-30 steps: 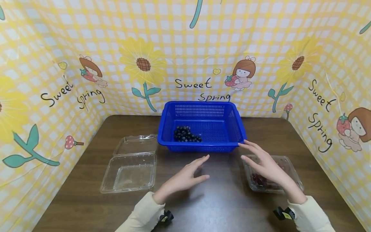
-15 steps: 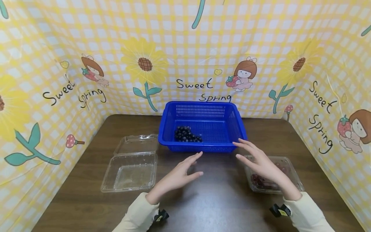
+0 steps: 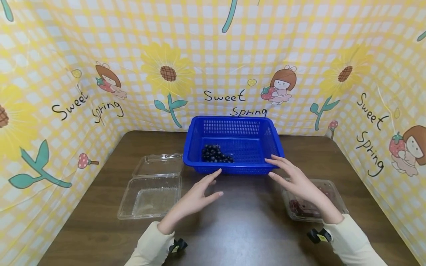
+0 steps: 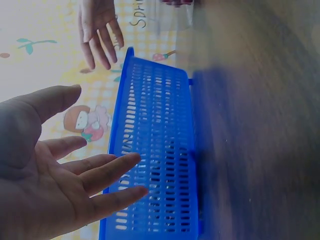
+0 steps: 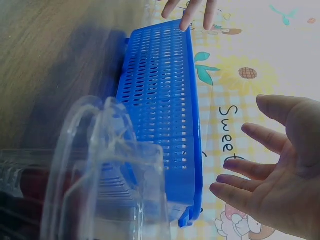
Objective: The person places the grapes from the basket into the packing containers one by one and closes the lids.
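Just beyond the fingers (image 3: 211,176) of the left hand (image 3: 196,196), a blue basket (image 3: 247,147) stands on the counter (image 3: 246,229), and dark round fruits (image 3: 213,153) lie together in its left part. These fingers are rather straight, with the thumb well apart from them, and they hold nothing. The right hand (image 3: 301,188) has its fingers extended similarly, also without any object; in the head view they overlap the basket's near right corner, but I cannot tell whether they touch it. Behind these right fingers, under the wrist, is a clear container (image 3: 304,218) with dark red fruit (image 3: 297,207). Left of the left fingers lies an open clear box (image 3: 149,199), its lid (image 3: 158,165) folded back.
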Action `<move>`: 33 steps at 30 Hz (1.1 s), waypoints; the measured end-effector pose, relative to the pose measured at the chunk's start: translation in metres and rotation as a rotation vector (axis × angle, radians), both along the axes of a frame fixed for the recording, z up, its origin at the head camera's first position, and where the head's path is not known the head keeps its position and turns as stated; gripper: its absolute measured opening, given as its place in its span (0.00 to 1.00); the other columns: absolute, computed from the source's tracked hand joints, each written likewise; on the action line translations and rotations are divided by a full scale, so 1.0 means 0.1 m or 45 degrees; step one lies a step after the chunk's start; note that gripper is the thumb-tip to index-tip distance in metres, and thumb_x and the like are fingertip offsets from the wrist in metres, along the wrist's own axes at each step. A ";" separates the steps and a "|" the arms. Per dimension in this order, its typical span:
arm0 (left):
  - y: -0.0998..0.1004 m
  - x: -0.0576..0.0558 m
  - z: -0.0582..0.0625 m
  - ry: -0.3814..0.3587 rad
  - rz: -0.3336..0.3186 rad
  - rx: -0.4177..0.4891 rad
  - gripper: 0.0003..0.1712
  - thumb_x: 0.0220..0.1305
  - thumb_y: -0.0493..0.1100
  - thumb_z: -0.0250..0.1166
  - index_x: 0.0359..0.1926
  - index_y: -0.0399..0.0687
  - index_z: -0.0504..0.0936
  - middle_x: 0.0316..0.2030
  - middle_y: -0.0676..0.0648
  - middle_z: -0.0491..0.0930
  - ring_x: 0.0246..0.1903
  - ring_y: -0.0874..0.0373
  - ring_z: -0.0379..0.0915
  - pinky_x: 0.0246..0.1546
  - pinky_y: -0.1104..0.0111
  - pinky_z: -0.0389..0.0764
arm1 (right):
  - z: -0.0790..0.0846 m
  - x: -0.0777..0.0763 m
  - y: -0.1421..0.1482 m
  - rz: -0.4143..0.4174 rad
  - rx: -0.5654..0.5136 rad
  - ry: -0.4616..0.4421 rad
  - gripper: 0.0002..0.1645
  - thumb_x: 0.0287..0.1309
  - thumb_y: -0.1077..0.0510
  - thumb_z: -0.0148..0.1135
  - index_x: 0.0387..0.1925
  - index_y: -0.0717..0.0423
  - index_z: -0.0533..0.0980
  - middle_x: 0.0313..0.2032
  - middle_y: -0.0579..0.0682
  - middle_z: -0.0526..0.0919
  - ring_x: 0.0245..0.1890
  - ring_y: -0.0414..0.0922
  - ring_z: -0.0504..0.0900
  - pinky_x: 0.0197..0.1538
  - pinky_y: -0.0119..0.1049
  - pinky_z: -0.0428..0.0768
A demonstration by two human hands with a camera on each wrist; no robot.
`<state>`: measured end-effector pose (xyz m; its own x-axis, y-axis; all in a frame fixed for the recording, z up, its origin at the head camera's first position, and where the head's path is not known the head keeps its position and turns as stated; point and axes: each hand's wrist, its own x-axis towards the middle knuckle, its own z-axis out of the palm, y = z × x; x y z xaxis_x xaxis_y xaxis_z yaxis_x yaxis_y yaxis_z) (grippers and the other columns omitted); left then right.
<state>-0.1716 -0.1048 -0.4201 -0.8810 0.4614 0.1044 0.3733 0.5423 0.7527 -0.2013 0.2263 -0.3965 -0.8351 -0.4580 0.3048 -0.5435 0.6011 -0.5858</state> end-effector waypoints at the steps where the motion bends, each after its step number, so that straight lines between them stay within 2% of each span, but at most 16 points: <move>1: -0.02 0.00 0.00 -0.005 0.010 0.002 0.40 0.62 0.53 0.61 0.71 0.58 0.54 0.67 0.48 0.60 0.60 0.50 0.66 0.55 0.53 0.71 | 0.01 0.00 -0.01 0.004 0.002 0.001 0.25 0.63 0.53 0.56 0.62 0.45 0.68 0.66 0.56 0.62 0.65 0.58 0.61 0.58 0.62 0.65; 6: -0.07 0.00 0.02 -0.036 0.033 0.002 0.40 0.62 0.55 0.60 0.71 0.61 0.53 0.67 0.48 0.59 0.60 0.50 0.66 0.53 0.51 0.73 | 0.02 -0.03 -0.04 0.015 0.012 0.026 0.25 0.62 0.53 0.57 0.61 0.45 0.69 0.65 0.56 0.63 0.64 0.57 0.62 0.58 0.60 0.66; 13: -0.15 0.01 0.02 -0.045 0.068 0.042 0.40 0.62 0.54 0.61 0.71 0.60 0.54 0.68 0.49 0.58 0.61 0.48 0.65 0.49 0.49 0.75 | 0.03 -0.08 -0.11 0.038 0.015 0.022 0.25 0.62 0.53 0.57 0.61 0.46 0.69 0.65 0.57 0.63 0.65 0.58 0.62 0.58 0.61 0.66; 26: -0.34 0.03 0.06 -0.076 0.138 0.078 0.40 0.62 0.54 0.60 0.71 0.63 0.52 0.70 0.49 0.54 0.63 0.47 0.62 0.51 0.49 0.74 | -0.01 -0.20 -0.21 0.062 0.025 0.020 0.26 0.62 0.51 0.57 0.61 0.48 0.69 0.64 0.57 0.64 0.65 0.56 0.63 0.59 0.61 0.65; 33: -0.42 0.03 0.07 -0.066 0.168 0.086 0.40 0.63 0.53 0.60 0.71 0.60 0.51 0.70 0.47 0.53 0.63 0.44 0.61 0.52 0.47 0.73 | -0.04 -0.23 -0.23 0.078 0.008 0.047 0.25 0.62 0.53 0.57 0.61 0.49 0.69 0.64 0.58 0.65 0.64 0.57 0.63 0.58 0.60 0.66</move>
<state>-0.1688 -0.1469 -0.4135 -0.9385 0.3351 0.0837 0.2617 0.5317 0.8055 -0.2241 0.2033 -0.4003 -0.7937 -0.5099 0.3317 -0.6005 0.5697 -0.5611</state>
